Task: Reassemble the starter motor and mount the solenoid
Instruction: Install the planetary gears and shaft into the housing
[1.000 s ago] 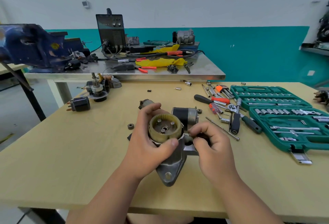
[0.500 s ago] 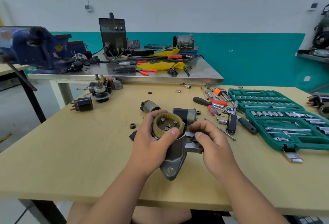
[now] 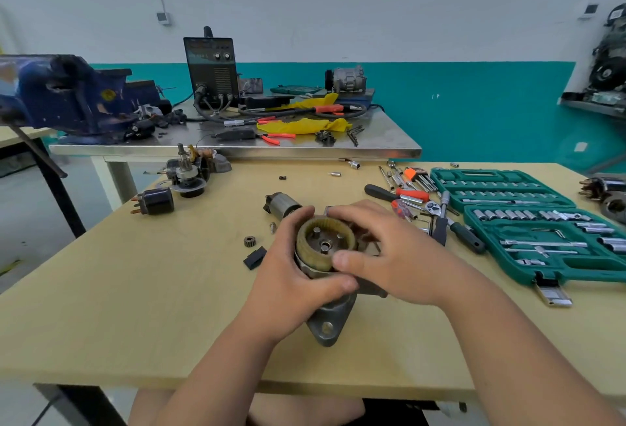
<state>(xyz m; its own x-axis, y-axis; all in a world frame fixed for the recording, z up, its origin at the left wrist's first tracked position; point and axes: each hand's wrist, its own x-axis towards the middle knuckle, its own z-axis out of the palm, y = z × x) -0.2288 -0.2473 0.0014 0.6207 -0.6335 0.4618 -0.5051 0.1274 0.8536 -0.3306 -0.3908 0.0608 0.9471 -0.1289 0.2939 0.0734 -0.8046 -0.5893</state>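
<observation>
The grey starter housing point(image 3: 328, 325) stands on the wooden table point(image 3: 135, 307), with a yellowish ring gear point(image 3: 324, 242) in its open top. My left hand point(image 3: 290, 281) grips the housing from the left, thumb across its front. My right hand point(image 3: 394, 256) curls over the ring gear's right side, thumb on its front rim; it hides the solenoid behind. A small pinion gear point(image 3: 249, 241) and a black block point(image 3: 254, 258) lie to the left. The armature point(image 3: 283, 203) lies behind the housing.
A black cylindrical part point(image 3: 155, 201) and a brush-holder assembly point(image 3: 188, 174) sit far left. Screwdrivers, a ratchet point(image 3: 440, 219) and green socket cases point(image 3: 528, 222) fill the right side. A steel bench point(image 3: 237, 151) with a blue vise stands behind.
My right hand has moved from the lower right side of the housing up onto the ring gear. The left hand keeps its grip. The camera has shifted a little.
</observation>
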